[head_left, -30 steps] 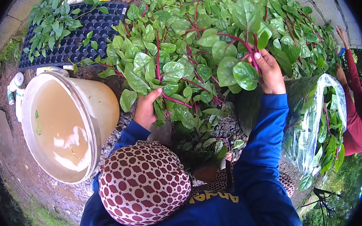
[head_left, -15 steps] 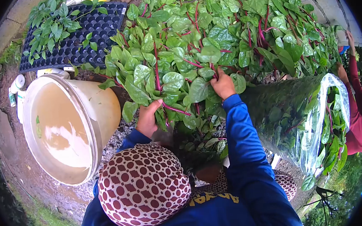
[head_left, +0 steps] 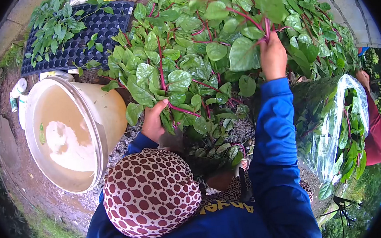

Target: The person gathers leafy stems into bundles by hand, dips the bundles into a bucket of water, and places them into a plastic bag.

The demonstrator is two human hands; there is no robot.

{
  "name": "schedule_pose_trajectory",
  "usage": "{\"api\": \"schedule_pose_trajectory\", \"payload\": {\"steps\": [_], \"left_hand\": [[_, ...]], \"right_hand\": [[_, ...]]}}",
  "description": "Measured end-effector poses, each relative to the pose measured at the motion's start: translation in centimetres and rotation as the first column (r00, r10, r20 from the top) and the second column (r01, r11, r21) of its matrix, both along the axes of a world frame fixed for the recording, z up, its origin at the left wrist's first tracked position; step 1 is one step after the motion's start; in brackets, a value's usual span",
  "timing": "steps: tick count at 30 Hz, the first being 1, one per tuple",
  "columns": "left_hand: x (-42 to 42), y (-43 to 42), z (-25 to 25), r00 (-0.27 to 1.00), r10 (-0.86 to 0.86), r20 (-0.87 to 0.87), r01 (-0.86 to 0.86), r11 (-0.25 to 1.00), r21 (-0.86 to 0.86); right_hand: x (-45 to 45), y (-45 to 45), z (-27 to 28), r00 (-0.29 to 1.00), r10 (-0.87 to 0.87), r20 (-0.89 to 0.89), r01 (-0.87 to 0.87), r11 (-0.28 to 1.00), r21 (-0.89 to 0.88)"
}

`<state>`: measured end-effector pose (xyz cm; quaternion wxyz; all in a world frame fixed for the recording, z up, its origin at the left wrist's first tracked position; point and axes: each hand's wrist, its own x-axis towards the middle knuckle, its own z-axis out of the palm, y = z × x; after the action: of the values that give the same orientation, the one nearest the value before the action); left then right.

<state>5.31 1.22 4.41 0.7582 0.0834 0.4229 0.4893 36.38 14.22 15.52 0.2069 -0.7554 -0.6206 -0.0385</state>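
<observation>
A broad heap of green leaves on purple-red stems spreads across the top and middle of the view. At its near left edge my left hand is closed round stems, with leaves fanning out above it. Farther right and higher, my right hand grips a leafy stem bunch by its red stems, raised over the heap. Most of the fingers of my right hand are hidden behind its back.
A bucket of murky water stands at left, below a black seedling tray. A clear plastic bag of leaves lies at right, beside a co-worker's red sleeve. Bottles lie at far left.
My right hand reached left into the heap, then moved up and right with leafy stems in it. My left hand shifted slightly. The co-worker's arms moved lower.
</observation>
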Motion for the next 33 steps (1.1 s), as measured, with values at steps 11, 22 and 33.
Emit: {"api": "schedule_pose_trajectory", "payload": {"steps": [11, 22, 33], "left_hand": [[-0.1, -0.3, -0.4, 0.997, -0.026, -0.070, 0.029, 0.998, 0.051], [0.3, -0.1, 0.0, 0.998, -0.047, -0.051, 0.049, 0.998, 0.042], [1.7, 0.4, -1.9, 0.995, -0.013, -0.097, 0.018, 0.999, 0.047]], "right_hand": [[0.7, -9.2, -15.5, 0.886, 0.457, 0.085, -0.414, 0.858, -0.303], [1.6, -11.5, -16.1, 0.955, 0.264, -0.132, -0.290, 0.756, -0.586], [1.7, -4.1, 3.5, 0.548, 0.095, -0.831, -0.476, 0.853, -0.216]]}}
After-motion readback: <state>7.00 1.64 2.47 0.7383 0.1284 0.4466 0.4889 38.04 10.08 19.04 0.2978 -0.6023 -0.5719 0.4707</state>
